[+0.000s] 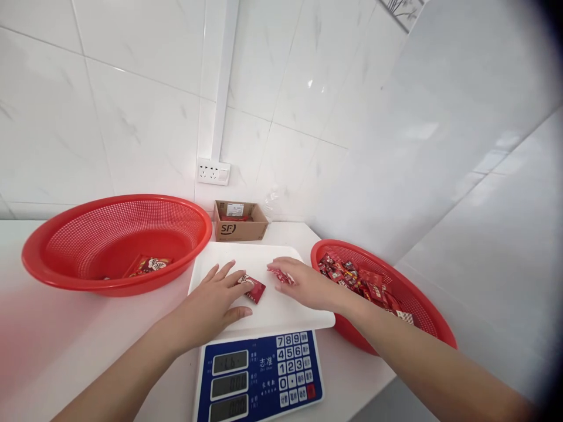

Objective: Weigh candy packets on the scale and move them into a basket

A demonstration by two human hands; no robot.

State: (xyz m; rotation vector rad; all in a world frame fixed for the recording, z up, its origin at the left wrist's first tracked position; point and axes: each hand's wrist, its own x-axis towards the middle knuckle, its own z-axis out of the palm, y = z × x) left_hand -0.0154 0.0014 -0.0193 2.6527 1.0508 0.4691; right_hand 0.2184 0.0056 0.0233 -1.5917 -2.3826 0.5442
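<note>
While both hands rest on the white scale [264, 305], only a few packets are seen on its platter. The left hand [211, 305] lies flat with fingers spread, its fingertips touching one red packet [253, 288] near the platter's middle. The right hand [303, 284] is laid palm down just right of it, fingers loosely curled over more red packets [281, 275]; whether these are gripped cannot be told. The right basket [422, 325], near the platter's right edge, is seen to hold a large heap of the same packets, so most of the stock appears unhandled. The left basket [118, 243] holds only one packet [149, 265], perhaps two, so little seems finished. A reading shows on the scale's top display, blurred. A cardboard box [240, 221] stands far behind, at the wall.
</note>
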